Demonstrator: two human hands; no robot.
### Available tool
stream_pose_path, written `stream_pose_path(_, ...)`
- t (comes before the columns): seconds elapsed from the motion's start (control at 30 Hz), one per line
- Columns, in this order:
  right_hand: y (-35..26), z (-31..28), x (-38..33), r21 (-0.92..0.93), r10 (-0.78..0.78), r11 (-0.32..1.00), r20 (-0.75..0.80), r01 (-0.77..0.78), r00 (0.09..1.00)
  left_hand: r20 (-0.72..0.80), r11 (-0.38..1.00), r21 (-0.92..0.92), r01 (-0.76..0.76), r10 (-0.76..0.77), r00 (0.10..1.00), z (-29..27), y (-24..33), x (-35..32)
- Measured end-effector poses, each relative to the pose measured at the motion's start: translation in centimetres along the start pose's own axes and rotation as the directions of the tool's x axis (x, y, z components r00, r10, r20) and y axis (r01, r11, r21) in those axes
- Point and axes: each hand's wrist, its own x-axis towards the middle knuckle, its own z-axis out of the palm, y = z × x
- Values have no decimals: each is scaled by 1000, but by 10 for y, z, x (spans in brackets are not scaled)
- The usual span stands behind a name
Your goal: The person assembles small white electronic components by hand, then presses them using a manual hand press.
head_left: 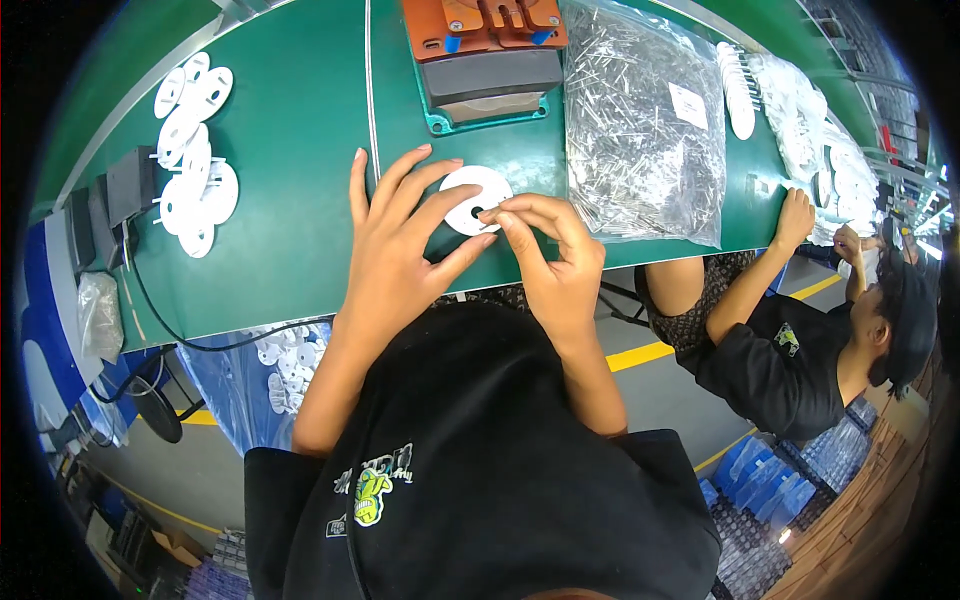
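Lying flat on green table (290,180), white disc (470,195), left hand (395,250) splayed open, right hand (545,245) pinching its rim.

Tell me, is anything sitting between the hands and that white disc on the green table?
Nothing visible does. The left hand rests its fingers on the white disc, and the right hand pinches something thin at the disc's centre hole. The bag of metal pins lies off to the right.

Green bench (300,230): white discs (195,160), bag of pins (640,120), orange-topped fixture (485,60), white disc (470,195).
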Motion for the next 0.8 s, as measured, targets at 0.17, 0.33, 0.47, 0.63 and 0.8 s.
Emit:
stream_pose_path(0.17,2,3,6,-282,-270,921,30,267,962,3,1000,6,-6,6,1000,-1,-2,-1)
stream_pose_path(0.33,1,-3,14,-473,-553,636,273,610,787,46,998,36,-53,51,998,-3,-1,0)
stream_pose_path(0.47,-1,-10,7,-374,-515,734,235,566,824,27,997,-3,-82,82,996,3,-4,-4)
stream_pose_path(0.63,25,-15,-18,-359,-472,828,-30,431,881,-98,975,-74,-210,203,974,-15,7,13)
stream_pose_path(0.8,37,-9,-17,-602,-589,630,44,492,807,-325,937,180,-300,344,881,-30,17,68)
